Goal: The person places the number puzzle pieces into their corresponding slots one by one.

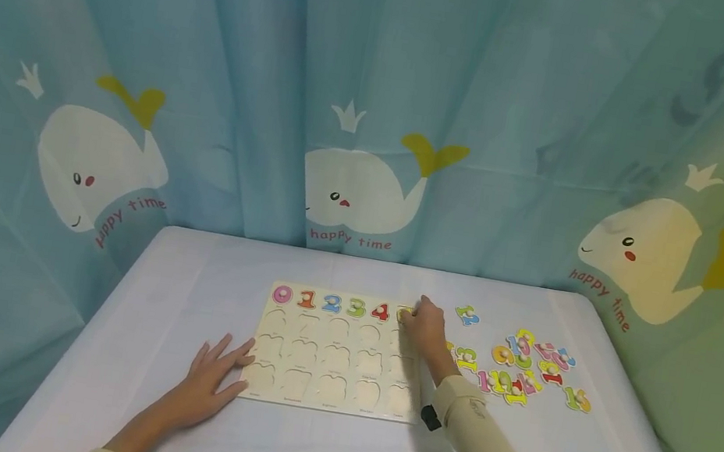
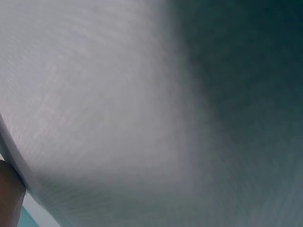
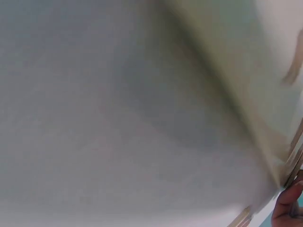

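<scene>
A pale wooden number puzzle board [image 1: 319, 335] lies on the white table. Along its top row sit a pink 0 [image 1: 282, 294], an orange 1 [image 1: 307, 299], a blue 2, a green 3 and a red 4 [image 1: 380, 312]. My right hand [image 1: 425, 328] pinches a yellow number piece [image 1: 402, 311] over the last space of that row, covering much of it. With spread fingers, my left hand [image 1: 209, 385] rests at the board's left edge, fingertips on it. Only a bit of the right hand [image 3: 287, 206] shows in the right wrist view.
Right of the board lies a loose heap of colourful number pieces [image 1: 553, 373], some overlapping. A green and blue 12 [image 1: 467, 315] lies apart near the back. Beside the board's lower right corner is a small black object [image 1: 430, 418]. A whale-print curtain [image 1: 381, 103] hangs behind the table.
</scene>
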{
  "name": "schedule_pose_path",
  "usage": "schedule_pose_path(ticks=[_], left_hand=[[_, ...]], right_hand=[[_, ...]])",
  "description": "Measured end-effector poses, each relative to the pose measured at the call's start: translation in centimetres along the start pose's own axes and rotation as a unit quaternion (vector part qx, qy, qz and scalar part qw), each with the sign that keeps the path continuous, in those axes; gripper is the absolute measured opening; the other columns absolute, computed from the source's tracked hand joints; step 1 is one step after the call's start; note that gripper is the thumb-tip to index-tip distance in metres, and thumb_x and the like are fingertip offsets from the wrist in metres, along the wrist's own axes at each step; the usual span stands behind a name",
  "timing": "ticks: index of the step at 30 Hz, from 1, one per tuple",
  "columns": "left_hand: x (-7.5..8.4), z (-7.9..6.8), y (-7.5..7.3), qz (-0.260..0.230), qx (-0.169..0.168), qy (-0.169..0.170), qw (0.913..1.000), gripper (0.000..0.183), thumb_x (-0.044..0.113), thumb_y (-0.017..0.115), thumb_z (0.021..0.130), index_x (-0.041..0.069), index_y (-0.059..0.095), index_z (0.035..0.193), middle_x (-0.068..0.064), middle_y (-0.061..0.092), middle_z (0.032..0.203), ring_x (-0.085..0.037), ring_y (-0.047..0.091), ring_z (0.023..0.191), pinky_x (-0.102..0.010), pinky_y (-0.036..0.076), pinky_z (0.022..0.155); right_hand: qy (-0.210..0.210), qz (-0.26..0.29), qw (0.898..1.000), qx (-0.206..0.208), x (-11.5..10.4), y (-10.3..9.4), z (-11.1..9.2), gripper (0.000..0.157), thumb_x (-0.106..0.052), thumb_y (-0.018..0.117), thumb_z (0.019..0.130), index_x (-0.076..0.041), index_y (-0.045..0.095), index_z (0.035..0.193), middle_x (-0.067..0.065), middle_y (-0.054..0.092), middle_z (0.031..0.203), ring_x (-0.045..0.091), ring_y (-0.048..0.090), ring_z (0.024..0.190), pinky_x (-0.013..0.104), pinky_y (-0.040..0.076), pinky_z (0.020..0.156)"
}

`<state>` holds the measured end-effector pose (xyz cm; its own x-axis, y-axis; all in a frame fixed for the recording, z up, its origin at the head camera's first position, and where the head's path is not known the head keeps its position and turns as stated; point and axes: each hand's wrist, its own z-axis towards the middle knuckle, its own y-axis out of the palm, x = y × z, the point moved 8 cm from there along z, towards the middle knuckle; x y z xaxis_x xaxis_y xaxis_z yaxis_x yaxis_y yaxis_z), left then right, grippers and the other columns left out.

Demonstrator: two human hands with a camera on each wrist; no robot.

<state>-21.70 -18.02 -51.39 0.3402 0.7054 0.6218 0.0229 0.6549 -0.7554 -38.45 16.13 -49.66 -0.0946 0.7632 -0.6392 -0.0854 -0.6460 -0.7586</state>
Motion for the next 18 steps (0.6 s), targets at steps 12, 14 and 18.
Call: schedule_pose_path(ticks=[12, 14, 18], left_hand=[[0.1, -0.2, -0.2, 0.005, 0.008, 0.009, 0.9999, 0.054, 0.019, 0.065, 0.087, 0.003, 0.048, 0.136, -0.009, 0.051, 0.136, -0.047, 0.020, 0.134, -0.065, 0.001, 0.104], [0.1, -0.1, -0.1, 0.005, 0.006, 0.012, 0.9999, 0.054, 0.019, 0.064, 0.087, 0.003, 0.047, 0.136, -0.010, 0.050, 0.136, -0.047, 0.020, 0.134, -0.065, 0.001, 0.104], [0.0, 0.0, 0.0, 0.002, 0.002, 0.007, 1.0000, 0.055, 0.020, 0.064, 0.088, 0.003, 0.046, 0.137, -0.008, 0.049, 0.138, -0.046, 0.018, 0.135, -0.064, 0.000, 0.105]], right_hand=[[0.082, -0.016, 0.996, 0.017, -0.9, 0.2, -0.6, 0.017, -0.007, 0.063, 0.087, 0.007, 0.057, 0.078, 0.011, 0.052, 0.066, 0.023, 0.050, 0.060, 0.034, 0.044, 0.055], [0.084, -0.012, 0.996, 0.029, -0.9, 0.0, -0.7, 0.017, -0.006, 0.063, 0.086, 0.006, 0.056, 0.076, 0.011, 0.051, 0.066, 0.024, 0.049, 0.060, 0.035, 0.044, 0.055], [0.067, -0.005, 0.997, 0.043, -1.2, -0.1, -0.6, 0.019, -0.004, 0.062, 0.085, 0.005, 0.053, 0.072, 0.010, 0.047, 0.063, 0.023, 0.044, 0.058, 0.036, 0.043, 0.053]])
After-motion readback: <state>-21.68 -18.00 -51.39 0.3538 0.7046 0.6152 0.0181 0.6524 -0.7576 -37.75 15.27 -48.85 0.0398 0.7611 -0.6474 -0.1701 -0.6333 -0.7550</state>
